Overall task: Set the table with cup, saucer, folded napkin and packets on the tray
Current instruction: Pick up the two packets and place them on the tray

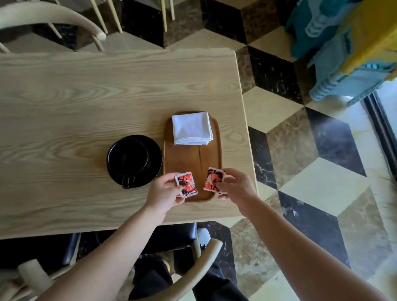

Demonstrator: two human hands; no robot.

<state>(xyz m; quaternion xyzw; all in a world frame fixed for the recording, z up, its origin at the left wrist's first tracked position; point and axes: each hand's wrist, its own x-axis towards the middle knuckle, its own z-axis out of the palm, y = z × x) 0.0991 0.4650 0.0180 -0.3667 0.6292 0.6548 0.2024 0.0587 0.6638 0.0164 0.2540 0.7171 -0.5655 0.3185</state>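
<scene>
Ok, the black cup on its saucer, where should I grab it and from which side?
By its handle, coming from the near table edge. The black cup sits on the saucer left of the tray, and its handle points back toward you, clear of the tray. The left hand is closest, but it is pinching a packet and would probably need to set that down first.

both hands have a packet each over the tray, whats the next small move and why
Probably lower both packets onto the bare near end of the wooden tray and let go. The left hand pinches one red packet and the right hand the other packet, both right over that end. The folded napkin fills the far end, and the black cup and saucer sit beside the tray.
</scene>
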